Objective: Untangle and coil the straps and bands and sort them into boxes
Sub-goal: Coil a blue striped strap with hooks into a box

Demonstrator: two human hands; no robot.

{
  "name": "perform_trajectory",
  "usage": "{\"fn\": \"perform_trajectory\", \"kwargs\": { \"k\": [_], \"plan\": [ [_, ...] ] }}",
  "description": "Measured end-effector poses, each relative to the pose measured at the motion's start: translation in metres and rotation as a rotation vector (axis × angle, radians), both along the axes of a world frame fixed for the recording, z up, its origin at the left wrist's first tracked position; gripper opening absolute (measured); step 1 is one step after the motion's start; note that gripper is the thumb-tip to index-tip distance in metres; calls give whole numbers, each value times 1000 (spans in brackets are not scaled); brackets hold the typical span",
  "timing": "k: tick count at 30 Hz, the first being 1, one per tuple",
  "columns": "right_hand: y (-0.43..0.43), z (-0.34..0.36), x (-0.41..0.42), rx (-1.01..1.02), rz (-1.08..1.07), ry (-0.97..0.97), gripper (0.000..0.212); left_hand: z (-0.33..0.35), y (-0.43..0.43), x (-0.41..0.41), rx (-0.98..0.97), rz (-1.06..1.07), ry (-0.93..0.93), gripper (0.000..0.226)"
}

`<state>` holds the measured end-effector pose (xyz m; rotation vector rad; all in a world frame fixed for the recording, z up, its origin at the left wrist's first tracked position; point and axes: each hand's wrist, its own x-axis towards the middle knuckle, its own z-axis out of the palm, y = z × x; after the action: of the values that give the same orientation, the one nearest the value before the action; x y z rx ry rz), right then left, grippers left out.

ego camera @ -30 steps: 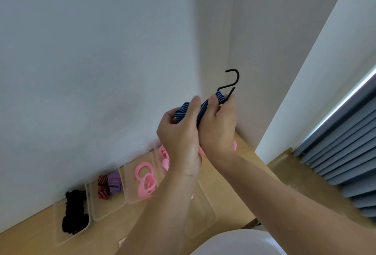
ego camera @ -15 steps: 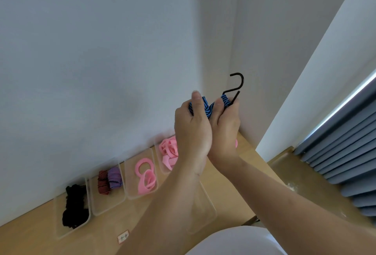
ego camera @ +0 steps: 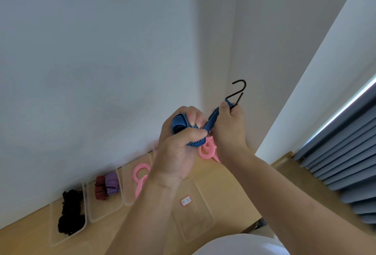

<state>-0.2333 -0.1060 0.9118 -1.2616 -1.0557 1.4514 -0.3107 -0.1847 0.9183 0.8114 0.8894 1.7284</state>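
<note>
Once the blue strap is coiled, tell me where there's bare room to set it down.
For the blue strap: the labelled clear box in front of the row looks free, as does the bare table before the black bands. Crowded: along the wall, boxes of black bands, red and purple coils and pink rings sit side by side.

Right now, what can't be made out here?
Head view throughout.
How much of the blue striped strap is coiled, and its other end: the left hand covers them.
How many pink bands lie behind the hands: the right hand and wrists hide them.
Writing on the red-edged label: too small, blurred.
What the striped thing at the table's edge is: the right forearm covers most.
</note>
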Motion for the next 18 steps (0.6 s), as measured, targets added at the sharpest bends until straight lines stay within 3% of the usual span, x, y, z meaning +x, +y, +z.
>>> {"fn": "perform_trajectory", "kwargs": {
  "k": [2, 4, 7, 9, 13, 15, 18],
  "plan": [
    [-7, 0, 0, -6, 28, -21, 26, -1, -3, -4, 30, -47, 54, 23],
    [-15, -1, 0, 109, 29, -62, 29, 0, -3, -5, -12, -82, 121, 23],
    [-25, 2, -1, 308, -14, -123, 25, 3, -3, -3, -88, -84, 82, 28],
    [-30, 6, -1, 408, -59, -147, 27, 3, 0, 4, -142, 27, -28, 35],
    [-33, 7, -3, 528, -85, -181, 23, 1, 5, 27, -216, 483, -116, 28],
    [-32, 5, -6, 549, -112, -195, 24, 3, 5, 35, -186, 551, -156, 34],
    [-31, 3, -6, 581, -152, -220, 22, 13, 6, 45, -191, 493, -124, 43]
  ]
}}
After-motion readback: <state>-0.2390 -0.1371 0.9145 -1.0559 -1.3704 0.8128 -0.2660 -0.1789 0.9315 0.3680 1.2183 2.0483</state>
